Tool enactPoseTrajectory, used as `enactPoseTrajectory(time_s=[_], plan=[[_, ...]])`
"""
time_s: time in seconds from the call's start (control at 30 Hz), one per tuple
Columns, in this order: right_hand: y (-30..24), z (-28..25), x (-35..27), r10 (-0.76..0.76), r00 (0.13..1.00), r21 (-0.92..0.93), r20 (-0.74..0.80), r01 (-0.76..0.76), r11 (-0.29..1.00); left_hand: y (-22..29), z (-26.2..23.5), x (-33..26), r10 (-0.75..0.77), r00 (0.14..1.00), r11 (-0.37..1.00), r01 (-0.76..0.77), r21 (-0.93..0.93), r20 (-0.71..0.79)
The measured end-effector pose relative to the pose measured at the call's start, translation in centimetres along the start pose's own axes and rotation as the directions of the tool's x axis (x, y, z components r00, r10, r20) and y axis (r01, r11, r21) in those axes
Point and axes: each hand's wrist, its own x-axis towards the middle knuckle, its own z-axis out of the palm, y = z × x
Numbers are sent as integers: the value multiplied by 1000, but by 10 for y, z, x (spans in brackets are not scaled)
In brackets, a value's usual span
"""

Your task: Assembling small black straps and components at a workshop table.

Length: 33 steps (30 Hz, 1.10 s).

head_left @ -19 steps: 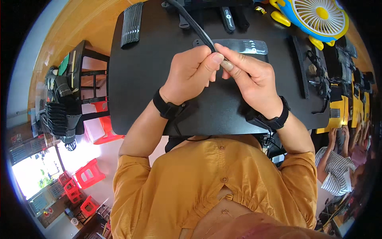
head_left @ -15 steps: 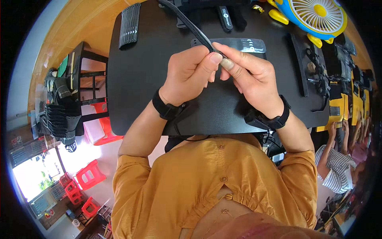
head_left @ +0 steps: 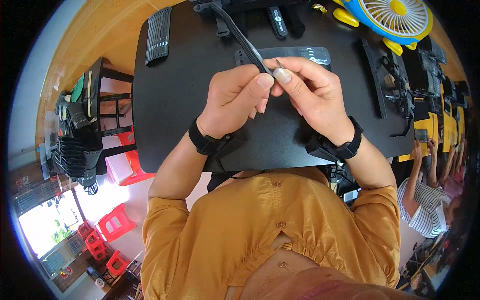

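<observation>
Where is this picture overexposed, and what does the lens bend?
Head view: the window at lower left is blown out to white; the dark table bows outward along its left edge; the picture's corners fall to black.

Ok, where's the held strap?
Head view, upper middle: the strap is pinched in the left hand, right hand close beside, and runs up-left over the table.
</observation>
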Motion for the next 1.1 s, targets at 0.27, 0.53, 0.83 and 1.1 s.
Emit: enactPoseTrajectory(time_s=[0.27,0.53,0.83,1.1], plan=[[3,-16,9,-336,940,-357,57,334,873,-5,1,-3,-37,996,986,50,-157,87],[-2,-15,8,-382,919,-318,97,392,863,-1,4,-7,-63,993,969,84,-233,97],[-2,-2,1,-345,938,-394,-35,304,867,2,8,-5,36,997,999,-37,7,72],[-7,-7,2,-370,926,-486,-78,289,825,-3,17,-3,129,992,979,-128,161,6]])
